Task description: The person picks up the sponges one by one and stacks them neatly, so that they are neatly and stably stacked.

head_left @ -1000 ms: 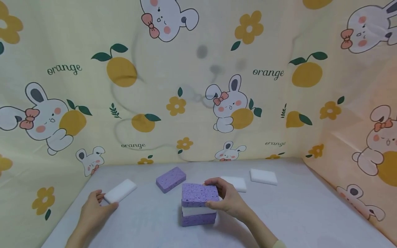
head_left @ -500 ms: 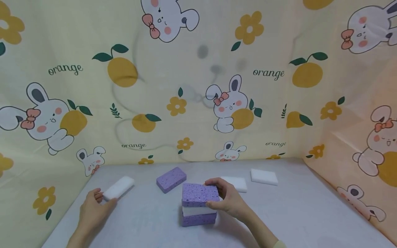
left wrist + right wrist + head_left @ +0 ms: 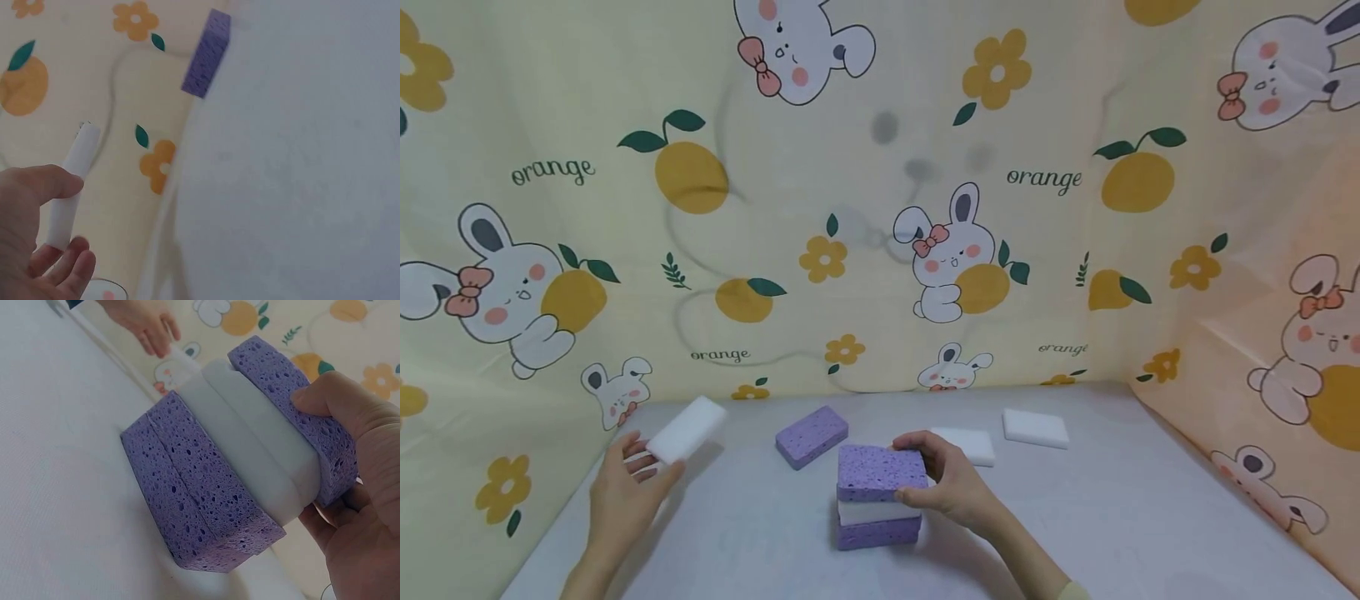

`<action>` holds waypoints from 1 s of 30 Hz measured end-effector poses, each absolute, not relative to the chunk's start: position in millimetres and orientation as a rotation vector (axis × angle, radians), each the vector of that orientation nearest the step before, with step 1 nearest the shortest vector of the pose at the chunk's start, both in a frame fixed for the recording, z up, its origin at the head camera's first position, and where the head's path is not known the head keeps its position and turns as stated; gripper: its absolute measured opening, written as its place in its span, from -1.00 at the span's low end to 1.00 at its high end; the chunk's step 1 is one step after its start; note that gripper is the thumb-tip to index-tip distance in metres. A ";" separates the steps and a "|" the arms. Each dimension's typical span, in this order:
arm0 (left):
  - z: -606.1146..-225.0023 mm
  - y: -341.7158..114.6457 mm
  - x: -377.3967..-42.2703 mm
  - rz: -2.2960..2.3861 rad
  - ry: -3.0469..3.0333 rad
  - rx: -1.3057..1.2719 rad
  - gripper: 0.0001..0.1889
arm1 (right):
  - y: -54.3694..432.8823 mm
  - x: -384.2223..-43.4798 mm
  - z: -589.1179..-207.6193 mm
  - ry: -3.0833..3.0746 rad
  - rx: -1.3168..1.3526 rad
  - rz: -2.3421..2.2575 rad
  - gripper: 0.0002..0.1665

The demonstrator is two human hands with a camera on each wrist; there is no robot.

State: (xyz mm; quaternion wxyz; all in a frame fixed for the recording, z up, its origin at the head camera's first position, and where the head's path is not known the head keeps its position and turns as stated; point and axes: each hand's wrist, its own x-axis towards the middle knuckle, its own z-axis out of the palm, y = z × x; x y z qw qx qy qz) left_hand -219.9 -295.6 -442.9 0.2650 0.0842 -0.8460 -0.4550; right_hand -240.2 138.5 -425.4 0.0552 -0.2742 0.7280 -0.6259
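My left hand [image 3: 625,496] pinches a white sponge block [image 3: 687,429] between thumb and fingers, raised and tilted above the table at the left. Seen edge-on in the left wrist view, the same white block [image 3: 70,200] has the thumb across it. At the centre, my right hand [image 3: 958,487] grips the right end of the purple sponge [image 3: 880,468] on top of a stack. The right wrist view shows the layers: two purple sponges [image 3: 187,487] at the bottom, two white blocks [image 3: 250,437] above them, and the held purple sponge [image 3: 269,375] on top.
A loose purple sponge [image 3: 812,437] lies behind the stack, to its left. Two flat white blocks lie at the back right, one white block [image 3: 973,447] partly behind my right hand and another white block [image 3: 1035,427] farther right. A patterned cloth [image 3: 842,317] walls the table's back and sides.
My left hand has lifted the white block from the table, tilting it up. The right hand and the stack have stayed in place.
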 end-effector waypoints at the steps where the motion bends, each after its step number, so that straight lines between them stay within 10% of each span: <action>1: -440.6 -294.1 -219.7 -1.233 -2.274 0.215 -0.14 | 138.5 -240.2 -425.5 2.210 -0.833 -1.899 -0.29; 30: -396.9 -245.9 -204.3 -1.261 -2.305 0.009 -0.18 | 137.7 -239.0 -423.0 2.225 -0.808 -1.894 -0.30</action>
